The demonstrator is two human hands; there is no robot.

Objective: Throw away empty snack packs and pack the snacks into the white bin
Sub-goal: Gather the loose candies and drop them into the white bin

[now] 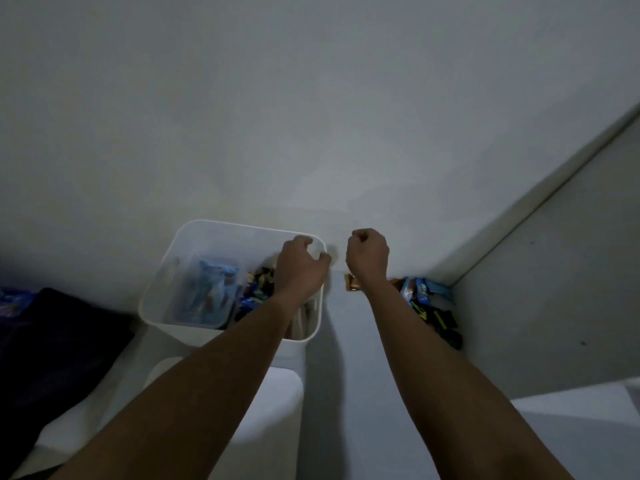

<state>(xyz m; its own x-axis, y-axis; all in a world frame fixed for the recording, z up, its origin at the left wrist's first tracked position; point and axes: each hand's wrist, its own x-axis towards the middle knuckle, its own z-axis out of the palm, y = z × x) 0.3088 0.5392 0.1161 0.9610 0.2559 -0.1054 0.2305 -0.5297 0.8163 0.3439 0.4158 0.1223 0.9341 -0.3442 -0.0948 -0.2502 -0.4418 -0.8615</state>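
Observation:
The white bin [180,271] stands against the wall in dim light. Inside it are a clear container with blue packs [211,292] and several dark snack packs [256,289]. My left hand [301,265] rests at the bin's far right corner, fingers curled over the rim. To the right of the bin, my right hand [367,254] is raised in a fist, and nothing shows in it. A gold pack [353,283] lies under that wrist. A pile of blue and dark snack packs [429,306] fills the corner on the right.
A white rounded lid or object [273,403] sits just in front of the bin. A dark cloth [52,341] lies to the left, with something blue [14,299] behind it. A grey wall panel [554,289] closes off the right side.

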